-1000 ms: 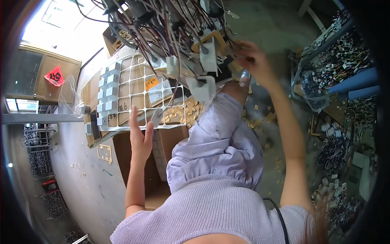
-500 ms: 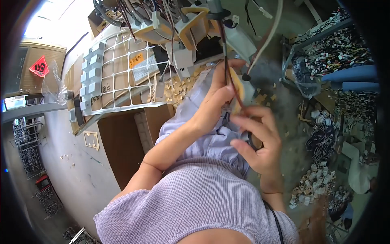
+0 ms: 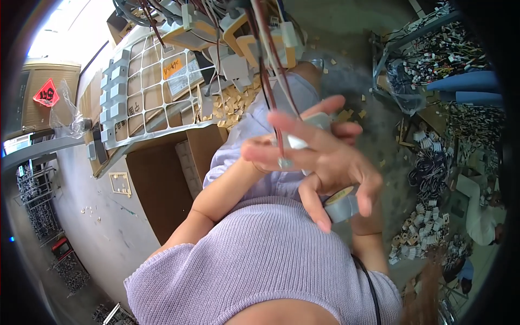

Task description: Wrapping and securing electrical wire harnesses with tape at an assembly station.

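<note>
A bundle of red and dark wires hangs down from a rack of white and tan connectors in front of my lilac knit top. My left hand is closed around the bundle's lower end, by a small white connector. My right hand lies over it from the right, its upper fingers stretched across the wires. Its lower fingers are hooked through a roll of grey tape. Most of my left hand's fingers are hidden behind the right hand.
A white grid panel with grey blocks leans over a brown cardboard box at the left. Tan scraps litter the floor. Heaps of wire harnesses fill the right side, with another person's blue-clad legs beyond.
A second ago my right hand reached up at the connectors and my left hand was open low at the left. Both have come together on the hanging wires, close to my chest.
</note>
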### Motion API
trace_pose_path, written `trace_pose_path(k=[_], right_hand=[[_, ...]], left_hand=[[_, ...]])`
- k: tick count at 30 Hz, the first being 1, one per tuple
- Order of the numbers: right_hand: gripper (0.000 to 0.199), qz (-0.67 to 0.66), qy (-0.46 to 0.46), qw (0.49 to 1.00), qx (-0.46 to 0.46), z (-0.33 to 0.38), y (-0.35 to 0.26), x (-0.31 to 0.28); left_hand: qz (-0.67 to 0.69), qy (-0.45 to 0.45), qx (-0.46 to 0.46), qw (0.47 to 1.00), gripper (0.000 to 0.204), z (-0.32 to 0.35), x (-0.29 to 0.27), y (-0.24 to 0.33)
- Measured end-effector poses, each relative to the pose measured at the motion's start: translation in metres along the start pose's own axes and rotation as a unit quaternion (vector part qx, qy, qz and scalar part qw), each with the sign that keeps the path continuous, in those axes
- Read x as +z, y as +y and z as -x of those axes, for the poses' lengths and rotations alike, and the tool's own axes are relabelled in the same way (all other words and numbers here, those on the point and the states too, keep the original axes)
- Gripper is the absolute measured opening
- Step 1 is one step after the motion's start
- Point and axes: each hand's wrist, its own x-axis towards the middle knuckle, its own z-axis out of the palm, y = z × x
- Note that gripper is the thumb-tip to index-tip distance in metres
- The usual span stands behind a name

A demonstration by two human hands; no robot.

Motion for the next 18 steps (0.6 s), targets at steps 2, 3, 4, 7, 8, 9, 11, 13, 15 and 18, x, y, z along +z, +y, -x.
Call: trace_pose_path(k=[2, 3, 4, 7, 8, 9, 11, 13, 15, 18], right_hand=[[0.13, -0.005, 0.065, 0.996, -0.069, -0.008, 0.007, 0.007], [0.126, 0.01, 0.106, 0.992, -0.063, -0.011, 0.005, 0.015], [0.123, 0.056, 0.133, 0.988, -0.051, -0.013, 0.011, 0.02], [0.093, 0.319, 0.148, 0.936, -0.02, -0.013, 0.01, 0.034], [0.082, 0.432, 0.127, 0.893, -0.012, -0.008, 0.009, 0.037], [0.058, 0.553, 0.164, 0.816, -0.038, -0.006, 0.009, 0.046], [0.042, 0.556, 0.072, 0.8, -0.212, 0.006, 0.005, 0.034], [0.041, 0.344, 0.327, 0.807, -0.35, 0.01, 0.018, 0.045], [0.046, 0.301, 0.382, 0.814, -0.319, 0.036, -0.016, 0.042], [0.052, 0.237, 0.405, 0.831, -0.3, 0.063, -0.049, 0.024]], left_hand=[[-0.016, 0.012, -0.003, 1.0, 0.089, 0.002, -0.005, -0.004], [-0.025, 0.019, -0.003, 1.0, 0.091, 0.004, -0.008, -0.007], [-0.034, 0.025, -0.003, 0.999, 0.092, 0.006, -0.012, -0.01], [-0.06, 0.051, 0.003, 0.997, 0.097, 0.01, -0.017, -0.015], [-0.07, 0.059, 0.005, 0.996, 0.099, 0.01, -0.017, -0.015], [-0.171, 0.076, 0.015, 0.982, 0.101, 0.006, -0.024, -0.006], [-0.062, 0.182, 0.029, 0.981, 0.096, 0.002, -0.016, -0.001], [0.114, 0.084, 0.034, 0.989, 0.098, -0.002, 0.009, 0.01], [0.016, -0.011, 0.039, 0.999, 0.098, -0.004, 0.034, 0.016], [-0.106, 0.029, 0.02, 0.994, 0.081, -0.013, 0.027, 0.011]])
